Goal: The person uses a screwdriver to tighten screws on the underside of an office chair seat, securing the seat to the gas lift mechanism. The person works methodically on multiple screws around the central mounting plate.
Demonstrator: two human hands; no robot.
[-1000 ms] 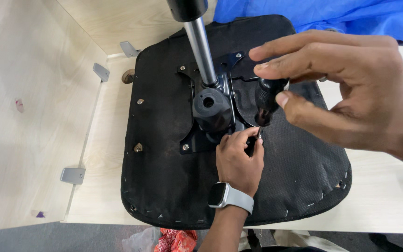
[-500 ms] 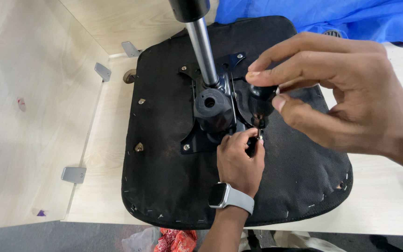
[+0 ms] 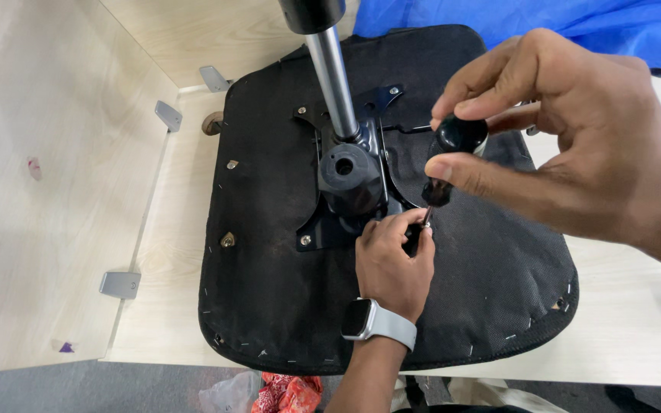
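Now right hand (image 3: pixel 575 153) grips screwdriver (image 3: pixel 453 149) handle; left hand (image 3: pixel 392 264) pinches its tip

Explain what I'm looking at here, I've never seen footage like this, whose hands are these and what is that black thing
This is one picture from a camera worn on a person's head, looking down at their own two bare hands. The black thing is an office chair seat turned upside down on a pale wooden surface. Bolted to its underside is a dark metal plate, with a shiny metal column rising toward the camera. The right hand pinches the black handle of a screwdriver from above. The left hand, with a watch on its wrist, steadies the screwdriver's tip at the plate. Blue cloth lies at the top, and small metal brackets sit along the wooden panel on the left.
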